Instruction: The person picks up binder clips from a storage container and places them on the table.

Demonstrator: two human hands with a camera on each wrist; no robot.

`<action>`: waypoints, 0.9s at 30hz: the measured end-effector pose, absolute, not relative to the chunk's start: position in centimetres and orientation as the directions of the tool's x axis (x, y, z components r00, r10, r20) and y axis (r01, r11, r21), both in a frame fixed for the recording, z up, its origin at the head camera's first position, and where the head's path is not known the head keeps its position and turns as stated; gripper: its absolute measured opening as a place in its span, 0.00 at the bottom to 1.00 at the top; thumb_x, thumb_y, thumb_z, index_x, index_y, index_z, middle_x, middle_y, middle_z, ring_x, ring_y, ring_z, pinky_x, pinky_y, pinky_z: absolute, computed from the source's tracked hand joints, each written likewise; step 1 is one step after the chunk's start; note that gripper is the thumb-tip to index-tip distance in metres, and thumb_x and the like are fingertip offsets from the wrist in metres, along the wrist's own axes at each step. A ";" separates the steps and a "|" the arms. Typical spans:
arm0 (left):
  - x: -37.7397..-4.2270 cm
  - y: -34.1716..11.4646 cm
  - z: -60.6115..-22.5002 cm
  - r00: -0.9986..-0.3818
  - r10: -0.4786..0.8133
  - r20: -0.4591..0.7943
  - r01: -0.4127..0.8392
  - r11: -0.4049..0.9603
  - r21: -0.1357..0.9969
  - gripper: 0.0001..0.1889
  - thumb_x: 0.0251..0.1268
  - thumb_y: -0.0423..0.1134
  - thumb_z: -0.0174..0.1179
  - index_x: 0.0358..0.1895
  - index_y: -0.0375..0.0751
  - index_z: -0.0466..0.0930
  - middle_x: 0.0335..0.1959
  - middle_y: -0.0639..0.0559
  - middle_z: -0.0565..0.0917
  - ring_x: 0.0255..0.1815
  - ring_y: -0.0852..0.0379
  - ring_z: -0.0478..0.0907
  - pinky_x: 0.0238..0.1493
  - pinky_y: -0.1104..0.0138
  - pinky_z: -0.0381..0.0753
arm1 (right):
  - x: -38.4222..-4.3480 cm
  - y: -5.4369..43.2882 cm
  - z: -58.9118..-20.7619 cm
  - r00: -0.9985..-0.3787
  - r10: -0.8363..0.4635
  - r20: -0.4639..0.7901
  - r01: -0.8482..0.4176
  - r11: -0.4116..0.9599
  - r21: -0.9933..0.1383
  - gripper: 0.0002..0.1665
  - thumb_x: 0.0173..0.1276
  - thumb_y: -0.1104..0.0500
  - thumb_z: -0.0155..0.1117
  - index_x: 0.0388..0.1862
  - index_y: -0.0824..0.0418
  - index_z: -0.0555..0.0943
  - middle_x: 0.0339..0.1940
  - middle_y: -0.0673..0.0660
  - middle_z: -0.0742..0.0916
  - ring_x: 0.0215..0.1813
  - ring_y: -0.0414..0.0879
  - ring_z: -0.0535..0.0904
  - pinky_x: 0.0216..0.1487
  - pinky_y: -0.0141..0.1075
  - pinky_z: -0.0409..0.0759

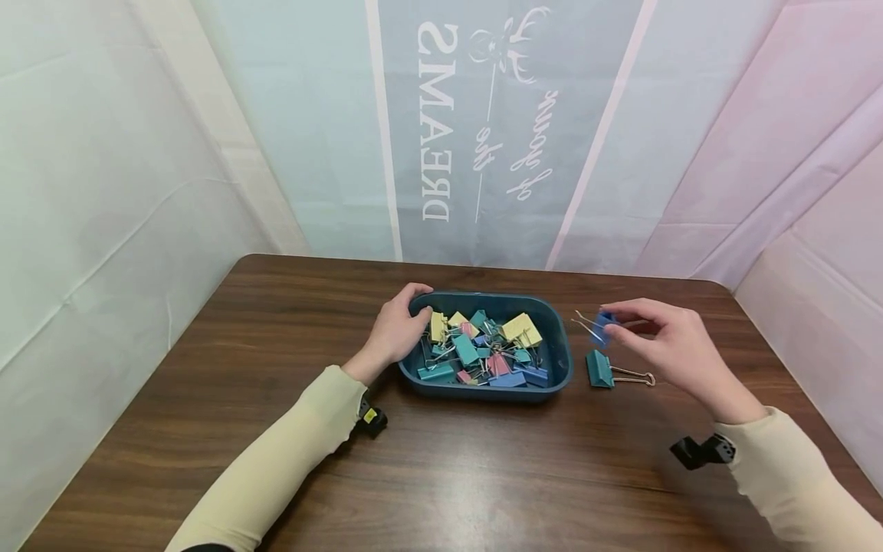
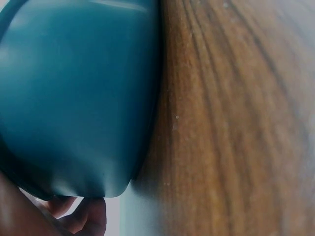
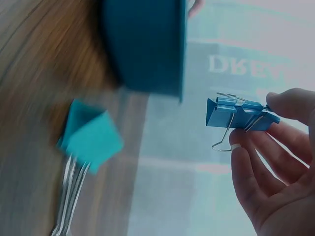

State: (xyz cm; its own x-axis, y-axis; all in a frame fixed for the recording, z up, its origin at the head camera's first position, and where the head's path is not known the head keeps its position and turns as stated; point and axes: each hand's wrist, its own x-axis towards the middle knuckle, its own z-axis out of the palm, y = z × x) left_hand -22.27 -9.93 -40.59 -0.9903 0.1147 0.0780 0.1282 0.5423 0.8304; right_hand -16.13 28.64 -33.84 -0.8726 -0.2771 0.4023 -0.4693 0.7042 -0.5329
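My left hand (image 1: 400,328) grips the left end of a dark teal plastic tub (image 1: 483,393), thumb over the rim and fingers outside its wall. In the left wrist view the tub's side (image 2: 78,98) fills much of the picture. Inside lie several binder clips in yellow, teal, pink and blue. My right hand (image 1: 665,337) pinches a blue binder clip (image 3: 238,115) between thumb and fingers, above the table to the right of the tub. Its wire handles stick out. Just below that hand, a teal binder clip (image 1: 600,369) lies on the table, handles pointing right.
The brown wood-grain table (image 1: 441,475) extends around the tub. A printed cloth (image 1: 483,153) hangs behind its far edge, with pale cloth on both sides.
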 end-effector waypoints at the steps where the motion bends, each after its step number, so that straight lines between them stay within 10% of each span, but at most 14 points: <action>1: -22.2 -9.9 -40.6 -0.990 0.115 0.077 0.128 0.543 0.830 0.20 0.75 0.42 0.52 0.67 0.49 0.71 0.63 0.48 0.77 0.49 0.48 0.75 0.49 0.54 0.72 | -16.2 29.2 -34.0 -0.878 -0.265 0.398 -0.455 0.719 -0.526 0.17 0.63 0.61 0.73 0.52 0.57 0.86 0.41 0.53 0.88 0.36 0.32 0.83 0.37 0.19 0.76; 27: -22.3 -9.9 -40.7 -0.991 0.109 0.077 0.124 0.542 0.831 0.20 0.74 0.42 0.54 0.66 0.49 0.71 0.64 0.46 0.76 0.56 0.47 0.75 0.59 0.49 0.72 | -18.2 32.9 -37.2 -0.928 -0.366 0.068 -0.371 0.889 -0.267 0.17 0.63 0.59 0.72 0.49 0.65 0.85 0.39 0.56 0.86 0.37 0.48 0.82 0.34 0.46 0.79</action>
State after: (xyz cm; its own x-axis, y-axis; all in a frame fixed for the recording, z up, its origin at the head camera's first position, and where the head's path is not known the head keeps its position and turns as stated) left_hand -22.28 -9.86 -40.69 -0.9911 0.1088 0.0771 0.1241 0.5418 0.8313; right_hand -18.19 32.89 -37.25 -0.9280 -0.3663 0.0682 -0.3707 0.8895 -0.2672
